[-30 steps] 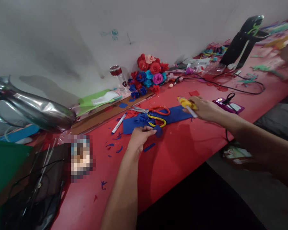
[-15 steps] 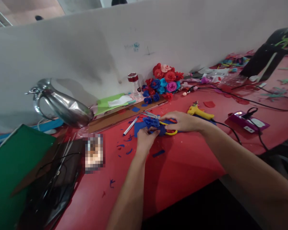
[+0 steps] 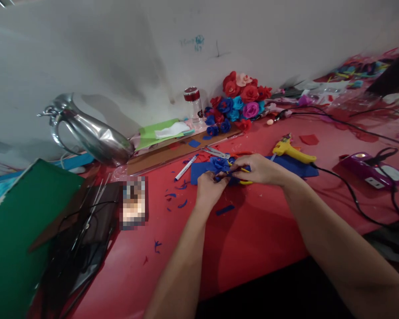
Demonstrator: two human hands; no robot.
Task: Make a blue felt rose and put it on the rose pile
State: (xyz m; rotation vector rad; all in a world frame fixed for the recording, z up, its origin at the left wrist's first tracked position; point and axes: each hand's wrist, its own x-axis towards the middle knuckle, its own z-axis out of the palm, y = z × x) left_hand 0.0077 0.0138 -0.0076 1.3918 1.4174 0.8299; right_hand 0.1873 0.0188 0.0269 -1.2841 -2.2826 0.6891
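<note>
My left hand [image 3: 210, 188] and my right hand [image 3: 261, 168] meet fingertip to fingertip, pinching a small blue piece [image 3: 226, 173] whose shape is partly hidden. Just behind the fingers lies a blue craft flower [image 3: 217, 163]. Beneath is a flat blue sheet [image 3: 196, 172]. Scissors [image 3: 216, 153] lie behind the hands, blades pointing left. Beside my right fingers shows a yellow handle loop [image 3: 246, 182]; I cannot tell whether it belongs to those scissors. A white marker [image 3: 185, 168] rests left of the sheet, and a blue strip [image 3: 225, 210] lies in front.
A yellow glue gun [image 3: 294, 150] lies to the right, its cord running towards a purple power socket [image 3: 374, 170]. Behind stand a flower bunch [image 3: 242, 99] and a glass jar [image 3: 195, 108]. At left are a metal jug [image 3: 93, 137], a green board [image 3: 29, 221] and blue scraps [image 3: 182, 204].
My right fingers have come away from the scissors' handle area and closed in on my left fingertips at the blue piece. The view has shifted, so the table looks nearer.
</note>
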